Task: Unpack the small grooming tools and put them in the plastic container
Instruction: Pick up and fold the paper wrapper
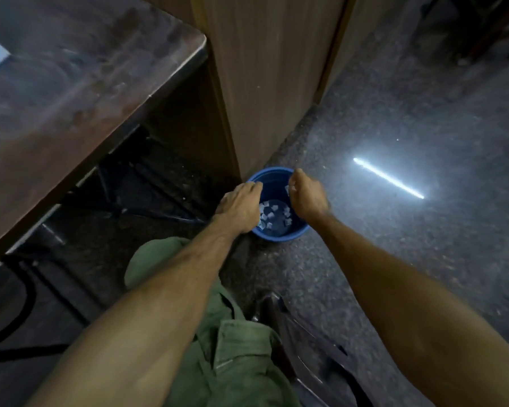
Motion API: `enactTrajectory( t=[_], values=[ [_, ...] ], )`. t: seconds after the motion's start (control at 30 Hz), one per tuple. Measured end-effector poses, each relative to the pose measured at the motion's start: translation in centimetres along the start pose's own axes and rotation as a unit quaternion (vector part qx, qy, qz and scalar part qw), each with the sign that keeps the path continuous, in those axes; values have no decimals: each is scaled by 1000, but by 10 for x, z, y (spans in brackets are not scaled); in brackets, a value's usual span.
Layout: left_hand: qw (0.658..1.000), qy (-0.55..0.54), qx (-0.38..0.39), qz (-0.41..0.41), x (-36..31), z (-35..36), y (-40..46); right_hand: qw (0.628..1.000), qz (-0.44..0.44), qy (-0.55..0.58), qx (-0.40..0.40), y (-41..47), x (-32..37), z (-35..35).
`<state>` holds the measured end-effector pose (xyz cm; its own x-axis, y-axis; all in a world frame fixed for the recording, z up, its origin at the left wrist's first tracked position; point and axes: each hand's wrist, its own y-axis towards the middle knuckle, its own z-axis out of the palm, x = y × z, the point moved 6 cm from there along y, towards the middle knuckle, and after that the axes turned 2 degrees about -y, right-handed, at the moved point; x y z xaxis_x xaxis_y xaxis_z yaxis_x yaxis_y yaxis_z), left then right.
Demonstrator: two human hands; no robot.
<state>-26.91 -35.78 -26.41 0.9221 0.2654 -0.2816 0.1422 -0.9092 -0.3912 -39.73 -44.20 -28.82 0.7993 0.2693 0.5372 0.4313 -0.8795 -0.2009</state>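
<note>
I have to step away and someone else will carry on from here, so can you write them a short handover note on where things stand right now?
Left hand: over the near left rim of the blue plastic container, fingers curled down; its grip cannot be read from here.
Right hand: over the right rim, fingertips pinched on a small pale piece above the opening.
Container: on the floor beside the wooden cabinet, in front of the person's knee.
Done: several small pale pieces already lie on the bottom.
Left: drop the pinched piece in. No further packs are in sight, so the remaining count is unknown.
</note>
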Motion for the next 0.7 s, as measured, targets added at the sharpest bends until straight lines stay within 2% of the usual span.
enactTrajectory(
  t=[0.13,0.37,0.7],
  values=[
    [998,34,41,42,-3,25,28,997,-7,-68,43,18,-23,18],
    [994,25,93,48,5,56,53,989,2,-101,106,35,-50,60],
    [994,16,97,43,17,60,69,981,7,-148,126,52,-50,82]
  ],
)
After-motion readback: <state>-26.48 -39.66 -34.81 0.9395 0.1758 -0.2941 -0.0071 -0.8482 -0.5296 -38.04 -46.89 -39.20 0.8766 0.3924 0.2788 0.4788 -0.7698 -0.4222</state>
